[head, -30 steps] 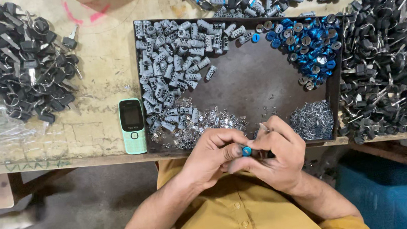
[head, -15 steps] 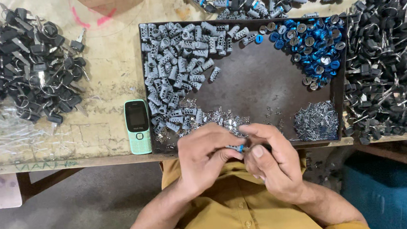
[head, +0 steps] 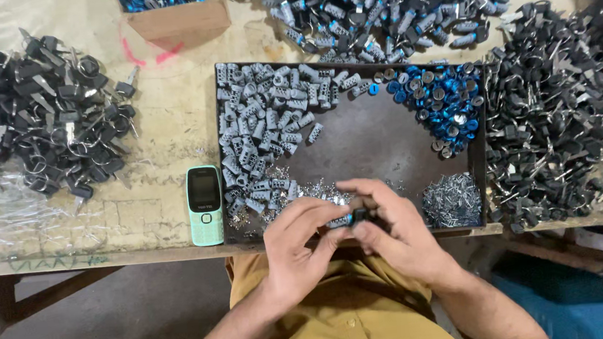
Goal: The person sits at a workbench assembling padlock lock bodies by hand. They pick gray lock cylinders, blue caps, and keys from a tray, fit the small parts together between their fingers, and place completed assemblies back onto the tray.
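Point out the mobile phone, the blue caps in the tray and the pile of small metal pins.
mobile phone (head: 204, 203): head view, on its screen.
blue caps (head: 442, 102): head view, middle of the heap.
small metal pins (head: 451, 202): head view, centre of the pile.

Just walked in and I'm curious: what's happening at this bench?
A person in a yellow shirt holds a small dark part between the left hand and the right hand, at the near edge of a dark tray. The tray carries grey cylinders, blue caps and small metal pins. A green phone lies beside it.
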